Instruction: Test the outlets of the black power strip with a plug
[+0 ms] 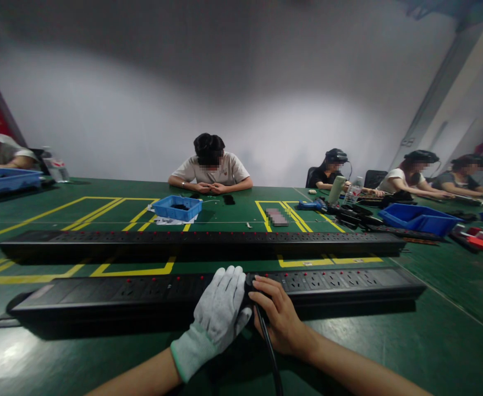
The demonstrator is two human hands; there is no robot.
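Note:
A long black power strip [121,294] with a row of sockets and red indicator dots lies across the table in front of me. My left hand [220,302], in a grey-white glove with a green cuff, rests flat on the strip's middle, fingers stretched out and together. Right beside it, my bare right hand [280,316] has its fingers curled round a black plug [250,281] at the strip's sockets. How far the plug is seated is hidden by the hands. From the plug a black cable [269,344] runs down toward me.
A second black power strip [200,245] lies parallel behind. Farther off are a light-blue bin [178,208] of small dark parts, a blue power tool [311,204] and a dark-blue bin [418,217]. A person [210,168] sits opposite; other people sit at both sides.

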